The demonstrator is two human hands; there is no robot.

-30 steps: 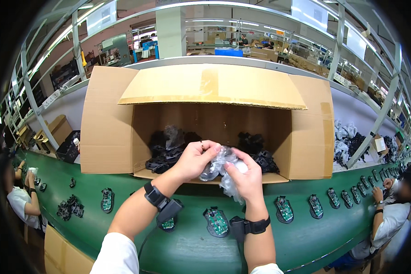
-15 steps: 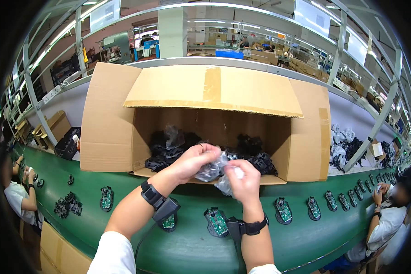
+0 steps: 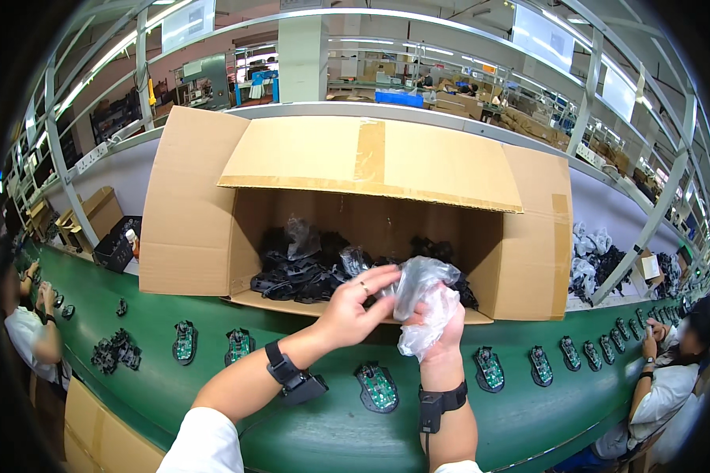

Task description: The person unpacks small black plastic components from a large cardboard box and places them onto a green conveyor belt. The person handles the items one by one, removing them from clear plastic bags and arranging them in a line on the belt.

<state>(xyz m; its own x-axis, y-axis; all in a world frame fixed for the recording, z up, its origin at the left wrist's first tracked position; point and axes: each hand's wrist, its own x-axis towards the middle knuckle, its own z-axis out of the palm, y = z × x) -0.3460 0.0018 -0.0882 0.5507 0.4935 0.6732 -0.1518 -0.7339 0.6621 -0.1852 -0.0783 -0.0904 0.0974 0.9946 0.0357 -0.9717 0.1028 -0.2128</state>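
Observation:
A crumpled clear plastic bag (image 3: 427, 277) is bunched in my right hand (image 3: 448, 329), its film spilling over the fingers. My left hand (image 3: 358, 309) is just left of the bag, fingers stretched out, their tips at its edge; I cannot tell whether they touch. Both hands are in front of an open cardboard box (image 3: 521, 260) lying on its side. Inside the box are black plastic parts (image 3: 296, 280) and more clear film (image 3: 301, 238). On the green surface nearer me lies a mouse-shaped black shell with a green circuit board (image 3: 377, 386).
More such shells (image 3: 490, 369) line the green work surface (image 3: 315, 437). A pile of black parts (image 3: 117, 352) lies at left. Bags and black parts (image 3: 596, 260) are heaped at right. Co-workers sit at left (image 3: 35, 335) and right (image 3: 659, 386). Metal frame posts rise behind.
My left hand has let go of the film and opened. My right hand has turned, with the bag now spread over it. The shells on the green surface have shifted slightly.

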